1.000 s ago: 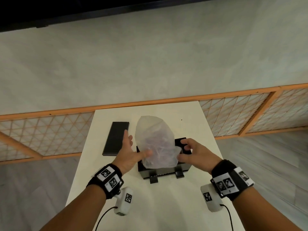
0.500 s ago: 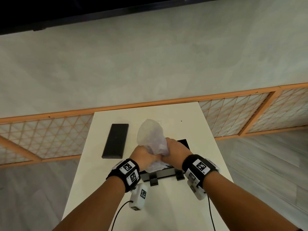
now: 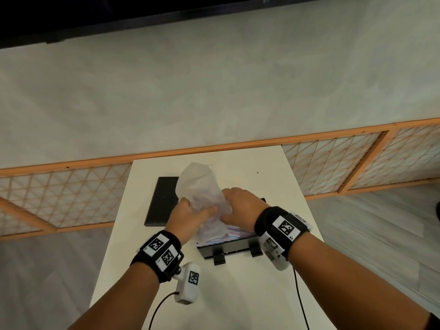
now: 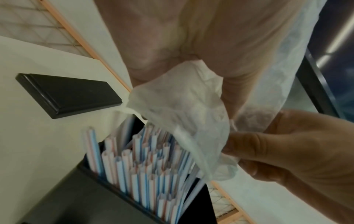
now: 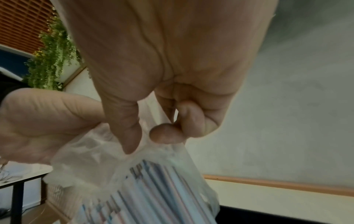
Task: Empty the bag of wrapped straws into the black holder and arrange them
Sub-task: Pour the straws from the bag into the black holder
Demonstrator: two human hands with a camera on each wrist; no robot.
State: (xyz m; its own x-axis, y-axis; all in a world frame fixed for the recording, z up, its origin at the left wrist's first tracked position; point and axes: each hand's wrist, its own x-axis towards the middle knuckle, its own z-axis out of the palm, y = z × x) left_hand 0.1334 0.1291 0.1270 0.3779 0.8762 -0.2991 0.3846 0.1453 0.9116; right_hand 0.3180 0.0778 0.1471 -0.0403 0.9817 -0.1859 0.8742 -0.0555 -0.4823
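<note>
— Left hand (image 3: 188, 216), right hand (image 3: 240, 206): how are they set?
— Both are curled tight on the thin plastic bag (image 3: 201, 186).
— And the wrapped straws (image 4: 145, 163)?
— They are seen standing in the black holder (image 3: 228, 248) on the worktop (image 3: 238, 294), under the bag's mouth.

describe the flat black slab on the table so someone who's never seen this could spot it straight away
Start at the white table in front of the wooden lattice screen. Left of the two hands gripping the plastic bag lies a flat black slab, alone on the tabletop. Unlike the black holder beside it, it is low, closed and holds no straws.
</note>
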